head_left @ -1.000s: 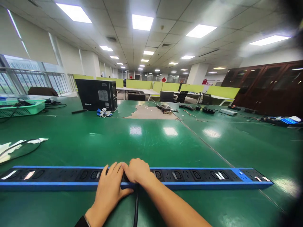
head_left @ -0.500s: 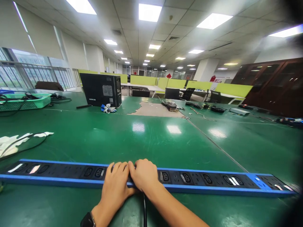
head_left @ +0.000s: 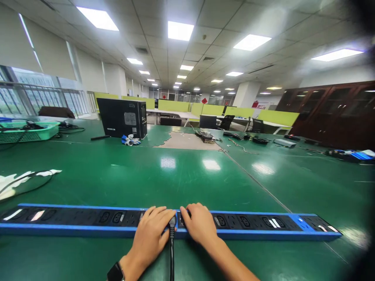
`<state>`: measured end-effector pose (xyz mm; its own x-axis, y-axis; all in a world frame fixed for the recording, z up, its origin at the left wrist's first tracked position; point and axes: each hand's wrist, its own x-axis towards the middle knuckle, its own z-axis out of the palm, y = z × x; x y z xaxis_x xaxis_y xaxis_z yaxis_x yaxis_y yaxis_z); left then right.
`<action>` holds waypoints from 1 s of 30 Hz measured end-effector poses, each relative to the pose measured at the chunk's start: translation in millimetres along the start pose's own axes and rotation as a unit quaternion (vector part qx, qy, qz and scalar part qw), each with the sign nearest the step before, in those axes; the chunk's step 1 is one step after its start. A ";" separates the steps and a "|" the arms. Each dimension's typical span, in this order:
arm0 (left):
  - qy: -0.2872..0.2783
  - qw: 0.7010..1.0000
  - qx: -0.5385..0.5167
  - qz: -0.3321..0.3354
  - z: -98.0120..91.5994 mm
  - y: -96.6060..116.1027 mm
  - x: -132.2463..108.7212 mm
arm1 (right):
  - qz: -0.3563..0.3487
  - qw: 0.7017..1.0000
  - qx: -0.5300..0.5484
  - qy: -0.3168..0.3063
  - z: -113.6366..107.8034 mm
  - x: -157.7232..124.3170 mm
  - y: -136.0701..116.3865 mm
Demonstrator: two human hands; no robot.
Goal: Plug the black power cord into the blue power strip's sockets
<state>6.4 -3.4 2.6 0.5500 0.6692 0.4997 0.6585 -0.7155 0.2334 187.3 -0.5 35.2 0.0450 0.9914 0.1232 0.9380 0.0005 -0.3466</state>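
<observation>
A long blue and black power strip (head_left: 73, 221) lies across the green table (head_left: 181, 175) close to me. A black plug with its cable (head_left: 172, 234) sits in a socket near the strip's middle. My left hand (head_left: 154, 232) rests flat on the strip just left of the plug, fingers stretched out. My right hand (head_left: 199, 226) lies on the strip just right of the plug, fingers curled down over the sockets. Neither hand holds the plug. A watch (head_left: 115, 272) is on my left wrist.
A black computer case (head_left: 121, 117) stands at the back, with blue and white connectors (head_left: 130, 139) beside it. A green basket (head_left: 27, 132) with cables sits far left. White scraps and a black wire (head_left: 26, 180) lie at left. Small devices (head_left: 205, 136) are scattered further back.
My hands were together over the plug; they have parted, one to each side, and the plug and cable now show between them. The view has shifted slightly.
</observation>
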 end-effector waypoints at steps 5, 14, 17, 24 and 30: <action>0.026 0.998 0.034 0.039 6.8 -4.4 -5.1 | 0.002 0.998 -0.065 0.018 9.9 -2.8 -0.6; 0.057 0.997 0.020 0.043 13.9 -8.5 -10.7 | -0.006 0.996 -0.081 0.020 9.3 -2.1 -0.6; 0.060 0.997 -0.007 0.040 11.2 -4.3 -8.8 | -0.003 0.997 -0.081 0.018 9.9 -2.0 -0.6; 0.328 0.923 -0.100 -0.175 -71.2 7.8 54.0 | -0.005 0.997 -0.080 0.012 7.1 -3.9 -2.3; 0.187 0.970 -0.064 -0.142 -94.9 -48.2 10.7 | -0.007 0.996 -0.084 0.013 6.4 -4.1 -1.7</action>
<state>-68.3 19.3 75.8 0.1157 0.7400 0.6626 0.6743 -0.5483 0.4946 183.3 -3.7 29.3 0.0392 0.9877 0.1513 0.9827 -0.0107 -0.1850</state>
